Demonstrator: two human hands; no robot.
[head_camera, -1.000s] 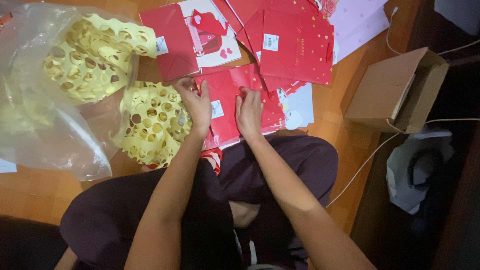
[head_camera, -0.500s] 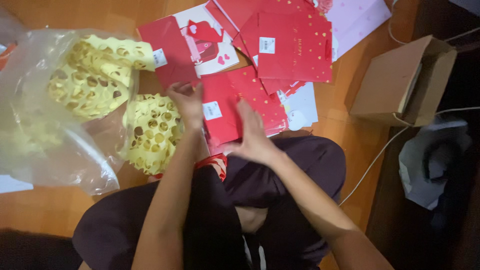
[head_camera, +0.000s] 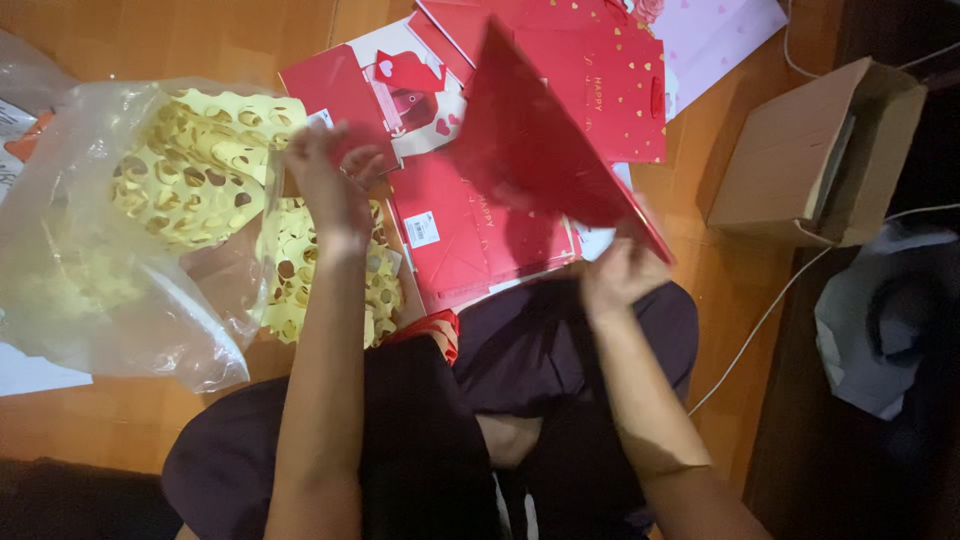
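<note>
Gripping corner of red folded paper bag, right hand clamped on lower edge, bag lifted and tilted above lap. Left hand raised, blurred; fingers curled, grip cannot be told. Beneath: flat red bags on wooden floor. Left: clear plastic bag holding yellow perforated sheets. Far right: cardboard box.
</note>
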